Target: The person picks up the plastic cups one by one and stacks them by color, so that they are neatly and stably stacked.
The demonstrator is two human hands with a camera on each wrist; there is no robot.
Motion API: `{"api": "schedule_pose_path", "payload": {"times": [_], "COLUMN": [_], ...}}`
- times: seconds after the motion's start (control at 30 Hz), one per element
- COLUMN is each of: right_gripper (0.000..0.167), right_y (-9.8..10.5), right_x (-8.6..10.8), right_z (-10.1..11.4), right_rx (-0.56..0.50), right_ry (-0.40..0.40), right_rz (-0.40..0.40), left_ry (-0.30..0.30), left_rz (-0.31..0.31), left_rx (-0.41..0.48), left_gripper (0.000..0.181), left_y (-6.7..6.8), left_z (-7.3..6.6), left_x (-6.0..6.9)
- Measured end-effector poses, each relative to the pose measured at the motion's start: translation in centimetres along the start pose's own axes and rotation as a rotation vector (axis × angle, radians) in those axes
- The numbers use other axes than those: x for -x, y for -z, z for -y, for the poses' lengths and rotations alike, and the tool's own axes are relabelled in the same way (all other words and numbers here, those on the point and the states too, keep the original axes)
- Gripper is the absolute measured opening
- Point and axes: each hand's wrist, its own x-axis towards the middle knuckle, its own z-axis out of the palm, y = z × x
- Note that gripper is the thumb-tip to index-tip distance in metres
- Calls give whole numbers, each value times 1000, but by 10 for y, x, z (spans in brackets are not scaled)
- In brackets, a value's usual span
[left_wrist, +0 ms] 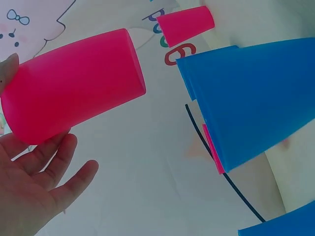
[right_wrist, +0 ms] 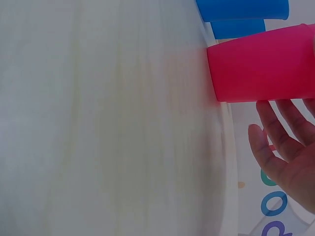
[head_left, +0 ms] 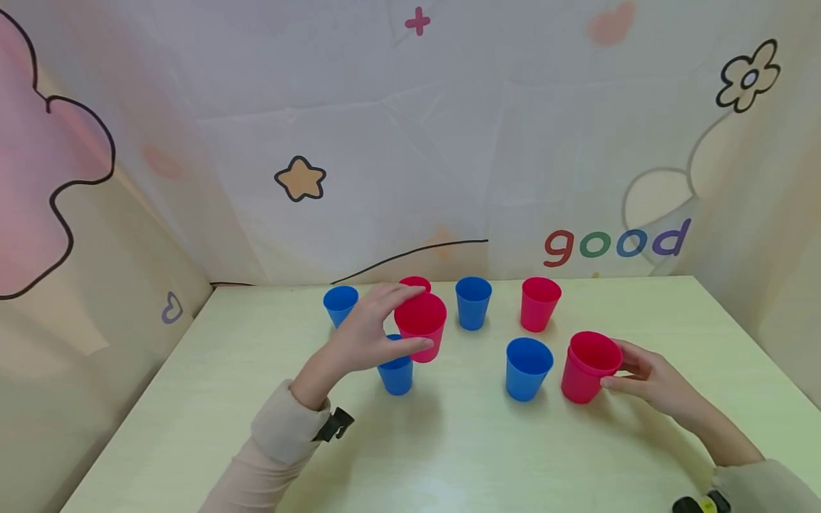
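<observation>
My left hand (head_left: 365, 331) pinches a red cup (head_left: 423, 324) between thumb and fingers, held upright above the table near a blue cup (head_left: 396, 377). In the left wrist view that red cup (left_wrist: 78, 83) is clear of the other cups, with the left hand (left_wrist: 34, 182) around its rim end. At the right, my right hand (head_left: 661, 385) grips a red cup (head_left: 595, 354) that sits nested in another red cup (head_left: 579, 388). In the right wrist view the red cups (right_wrist: 261, 66) rest on the table, the right hand (right_wrist: 290, 147) beside them.
Blue cups stand at the back left (head_left: 340, 303), back middle (head_left: 473, 305) and right of centre (head_left: 527, 370). One red cup (head_left: 541, 306) is at the back right; another red cup (head_left: 415, 283) is partly hidden behind the held one. A printed cloth (head_left: 385, 142) hangs behind the table (head_left: 474, 456).
</observation>
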Motion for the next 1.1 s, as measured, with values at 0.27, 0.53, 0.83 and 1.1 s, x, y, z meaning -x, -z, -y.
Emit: {"api": "schedule_pose_path", "payload": {"times": [0.27,0.53,0.83,1.1], "right_gripper": [63,63,62,61], "right_y": [0,0,0,0], "right_x": [0,0,1,0], "right_z": [2,1,2,2], "right_rx": [12,12,-13,-14], "right_ry": [-4,-8,3,-1], "right_rz": [-6,-4,7,10], "left_ry": [3,-7,-28,-34], "left_rz": [23,8,3,-10], "left_rx": [52,133,165,172], "left_gripper": [66,66,64,63], "left_y": [-6,-15,-23,-32], "left_z": [-5,-9,-10,-13], "left_x": [-9,-16,-23,-30]}}
